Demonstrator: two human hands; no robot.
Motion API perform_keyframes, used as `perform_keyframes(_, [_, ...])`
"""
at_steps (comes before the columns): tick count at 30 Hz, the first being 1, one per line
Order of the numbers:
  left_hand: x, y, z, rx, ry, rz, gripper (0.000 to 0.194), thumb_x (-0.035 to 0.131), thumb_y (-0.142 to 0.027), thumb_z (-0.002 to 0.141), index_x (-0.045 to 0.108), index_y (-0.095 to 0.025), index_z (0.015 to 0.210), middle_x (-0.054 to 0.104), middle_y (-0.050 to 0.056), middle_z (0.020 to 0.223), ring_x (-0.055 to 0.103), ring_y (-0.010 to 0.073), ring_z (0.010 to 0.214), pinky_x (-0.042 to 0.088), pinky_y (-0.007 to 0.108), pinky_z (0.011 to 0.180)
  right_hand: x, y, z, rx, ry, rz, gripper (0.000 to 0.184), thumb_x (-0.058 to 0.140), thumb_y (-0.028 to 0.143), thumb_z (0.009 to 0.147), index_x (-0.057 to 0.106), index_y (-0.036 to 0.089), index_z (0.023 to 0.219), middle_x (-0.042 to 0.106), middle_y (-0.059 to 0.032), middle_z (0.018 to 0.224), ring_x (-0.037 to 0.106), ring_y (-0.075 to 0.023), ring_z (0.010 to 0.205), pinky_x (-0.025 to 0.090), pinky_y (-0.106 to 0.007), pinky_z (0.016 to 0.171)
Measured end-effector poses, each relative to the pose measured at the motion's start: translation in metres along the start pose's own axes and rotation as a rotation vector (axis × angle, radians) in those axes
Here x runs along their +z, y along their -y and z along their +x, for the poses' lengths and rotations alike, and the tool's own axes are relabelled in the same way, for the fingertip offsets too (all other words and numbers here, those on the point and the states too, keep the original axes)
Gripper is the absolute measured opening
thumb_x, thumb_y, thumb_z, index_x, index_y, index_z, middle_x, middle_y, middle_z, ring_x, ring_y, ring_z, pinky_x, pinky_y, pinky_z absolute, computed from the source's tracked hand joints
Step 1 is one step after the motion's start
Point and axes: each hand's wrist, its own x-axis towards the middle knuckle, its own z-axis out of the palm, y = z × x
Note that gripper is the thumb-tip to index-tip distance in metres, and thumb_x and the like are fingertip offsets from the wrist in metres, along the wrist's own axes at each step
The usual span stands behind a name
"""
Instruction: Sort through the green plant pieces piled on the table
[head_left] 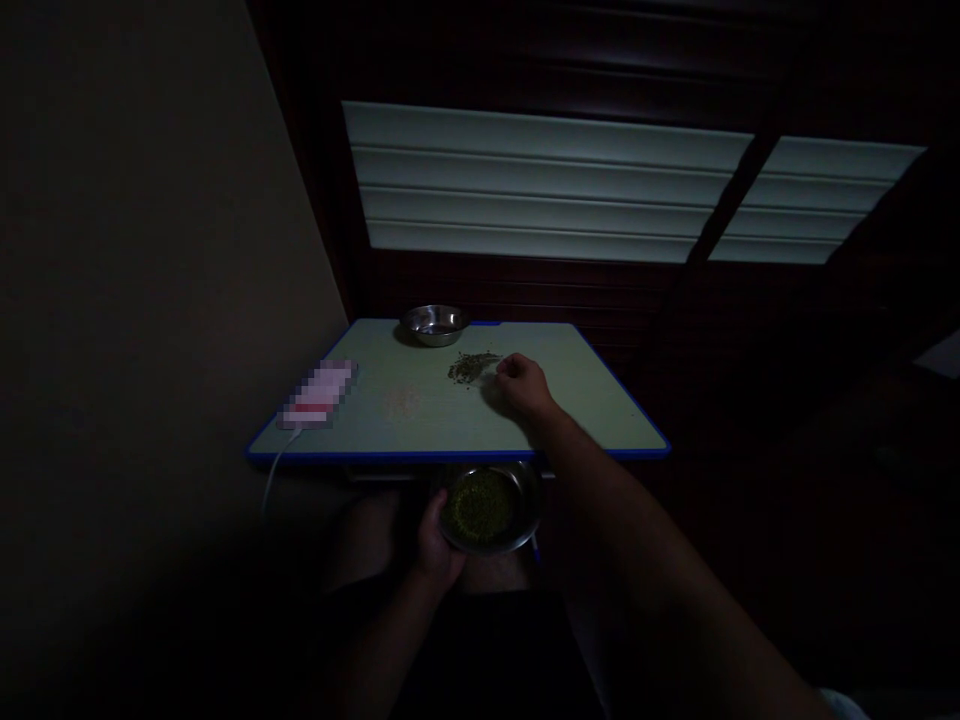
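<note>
My left hand [437, 545] grips the rim of a steel bowl [525, 520] filled with small green beans [480, 505], held just below the near edge of the small green table [585, 410]. My right hand [523, 383] rests on the table with its fingers curled, touching the right side of a small heap of green beans [471, 367]. Whether the fingers hold any beans is hidden in the dim light.
A second, seemingly empty steel bowl [435, 323] stands at the table's far edge. A pink and white object [319, 395] with a white cable [274, 475] lies at the left. A faint pinkish smudge [401, 402] marks the tabletop. A wall stands left; slatted shutters [540, 185] behind.
</note>
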Motion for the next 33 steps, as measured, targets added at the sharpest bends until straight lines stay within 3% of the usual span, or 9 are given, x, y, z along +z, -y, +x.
perform_keyframes(6, [0.000, 0.000, 0.000, -0.009, -0.003, -0.015, 0.028, 0.060, -0.031, 0.076, 0.071, -0.015, 0.097, 0.075, 0.009, 0.092, 0.066, 0.0281, 0.099, 0.049, 0.042, 0.092, -0.001, 0.000, -0.005, -0.055, 0.018, -0.067, 0.013, 0.053, 0.022, 0.071, 0.060, 0.017, 0.081, 0.064, -0.0012, 0.078, 0.055, -0.0125, 0.073, 0.044, -0.025, 0.073])
perform_keyframes(12, [-0.003, 0.001, 0.001, -0.004, 0.043, -0.002, 0.035, 0.061, -0.033, 0.075, 0.070, -0.015, 0.104, 0.074, 0.011, 0.099, 0.064, 0.0299, 0.106, 0.048, 0.044, 0.094, -0.001, 0.002, -0.006, -0.074, 0.048, -0.117, 0.017, 0.055, 0.021, 0.073, 0.065, 0.016, 0.085, 0.064, -0.0011, 0.075, 0.054, -0.0120, 0.069, 0.043, -0.024, 0.070])
perform_keyframes(18, [-0.003, 0.002, 0.002, -0.008, 0.015, 0.001, 0.031, 0.059, -0.032, 0.077, 0.070, -0.016, 0.101, 0.075, 0.010, 0.095, 0.065, 0.0295, 0.105, 0.048, 0.045, 0.095, 0.000, 0.002, -0.006, -0.086, 0.080, -0.163, 0.019, 0.056, 0.024, 0.075, 0.067, 0.015, 0.087, 0.064, -0.0017, 0.073, 0.052, -0.0118, 0.065, 0.042, -0.024, 0.067])
perform_keyframes(33, [0.000, 0.000, 0.000, 0.003, 0.004, 0.011, 0.030, 0.058, -0.031, 0.078, 0.070, -0.016, 0.100, 0.075, 0.008, 0.092, 0.067, 0.0275, 0.099, 0.049, 0.043, 0.094, 0.005, -0.010, -0.003, -0.191, 0.145, -0.043, 0.014, 0.060, 0.023, 0.075, 0.067, 0.016, 0.084, 0.067, -0.0032, 0.079, 0.057, -0.0135, 0.072, 0.045, -0.026, 0.072])
